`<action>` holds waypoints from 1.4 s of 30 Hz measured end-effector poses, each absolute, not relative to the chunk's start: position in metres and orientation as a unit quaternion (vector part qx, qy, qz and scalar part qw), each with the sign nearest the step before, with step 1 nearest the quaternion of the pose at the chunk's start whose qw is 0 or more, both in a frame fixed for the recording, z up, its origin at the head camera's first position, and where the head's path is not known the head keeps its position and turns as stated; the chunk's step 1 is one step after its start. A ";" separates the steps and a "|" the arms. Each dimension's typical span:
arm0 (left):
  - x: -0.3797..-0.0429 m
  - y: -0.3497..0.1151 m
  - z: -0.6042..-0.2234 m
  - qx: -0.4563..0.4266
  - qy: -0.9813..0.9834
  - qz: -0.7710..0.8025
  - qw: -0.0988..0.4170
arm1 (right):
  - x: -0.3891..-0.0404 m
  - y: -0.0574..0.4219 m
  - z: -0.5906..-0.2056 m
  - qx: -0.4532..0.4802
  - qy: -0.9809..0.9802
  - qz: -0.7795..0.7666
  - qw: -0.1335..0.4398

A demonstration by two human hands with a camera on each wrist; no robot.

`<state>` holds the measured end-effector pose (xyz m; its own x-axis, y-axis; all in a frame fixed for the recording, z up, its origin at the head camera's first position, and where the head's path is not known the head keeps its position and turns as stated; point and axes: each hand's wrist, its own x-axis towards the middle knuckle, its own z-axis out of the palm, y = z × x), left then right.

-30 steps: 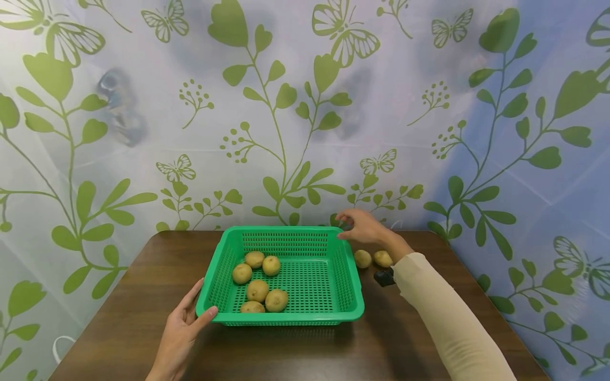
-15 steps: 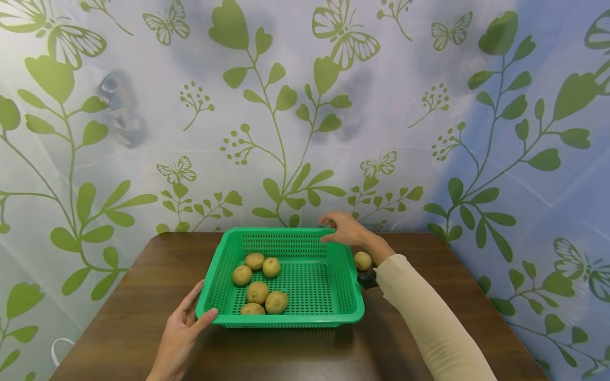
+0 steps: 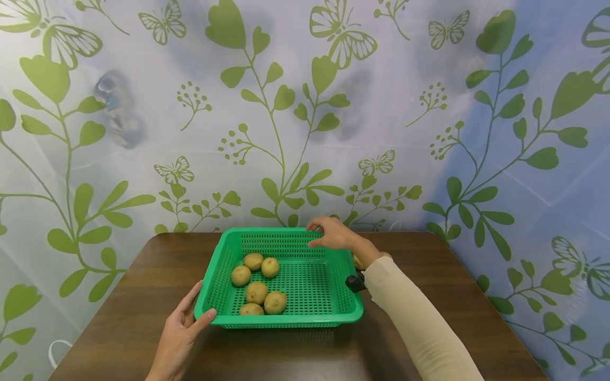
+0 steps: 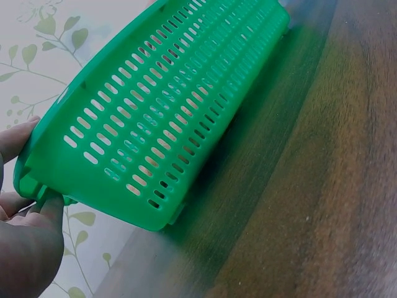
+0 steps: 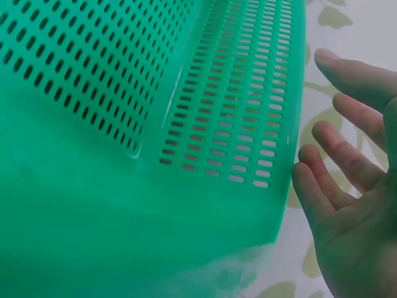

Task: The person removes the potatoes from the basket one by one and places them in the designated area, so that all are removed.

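A green plastic basket (image 3: 286, 320) with slotted walls stands on the table, several potatoes (image 3: 256, 292) lying in its left half. At its front left corner my left hand (image 3: 178, 333) grips the rim, thumb on top and fingers underneath; the left wrist view shows this grip on the basket (image 4: 142, 118) from outside. Over the back right part of the basket is my right hand (image 3: 333, 234), its fingers loosely bent around nothing. In the right wrist view those fingers (image 5: 347, 152) are spread right by the basket's rim, the thumb apart from them.
Beyond the basket's right side, potatoes (image 3: 358, 262) on the brown table (image 3: 410, 317) are partly hidden by my right forearm. A small black device (image 3: 355, 283) sits at my right wrist. A patterned curtain (image 3: 295, 106) hangs behind the table.
My right hand has moved left from the basket's back right corner along the back rim. Its forearm now covers more of the outside potatoes. The left hand, basket and potatoes inside stay put.
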<state>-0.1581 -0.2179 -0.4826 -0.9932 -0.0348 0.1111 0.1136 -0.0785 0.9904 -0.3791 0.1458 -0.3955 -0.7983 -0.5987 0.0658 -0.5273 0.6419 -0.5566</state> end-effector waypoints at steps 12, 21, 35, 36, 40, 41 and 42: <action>-0.157 -0.218 -0.484 -0.032 -0.678 -0.732 0.058 | -0.377 0.125 -0.403 -0.314 0.899 -0.295 0.073; -0.157 -0.218 -0.484 -0.035 -0.674 -0.735 0.062 | -0.378 0.109 -0.406 -0.327 0.896 -0.287 0.086; -0.158 -0.218 -0.485 -0.030 -0.678 -0.732 0.059 | -0.376 0.085 -0.413 -0.350 0.889 -0.278 0.097; -0.158 -0.218 -0.485 -0.031 -0.679 -0.731 0.059 | -0.376 0.084 -0.413 -0.352 0.889 -0.277 0.098; -0.158 -0.218 -0.485 -0.033 -0.680 -0.730 0.062 | -0.375 0.078 -0.417 -0.354 0.885 -0.282 0.105; -0.158 -0.218 -0.485 -0.034 -0.680 -0.730 0.062 | -0.375 0.077 -0.418 -0.353 0.886 -0.283 0.106; -0.158 -0.218 -0.485 -0.034 -0.680 -0.730 0.063 | -0.375 0.076 -0.419 -0.352 0.886 -0.283 0.107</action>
<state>-0.1584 -0.2181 -0.4849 -0.9897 -0.0454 0.1361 0.1390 -0.0682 0.9879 -0.3747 0.0763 -0.4187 -0.7292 -0.6842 0.0100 -0.5634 0.5920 -0.5763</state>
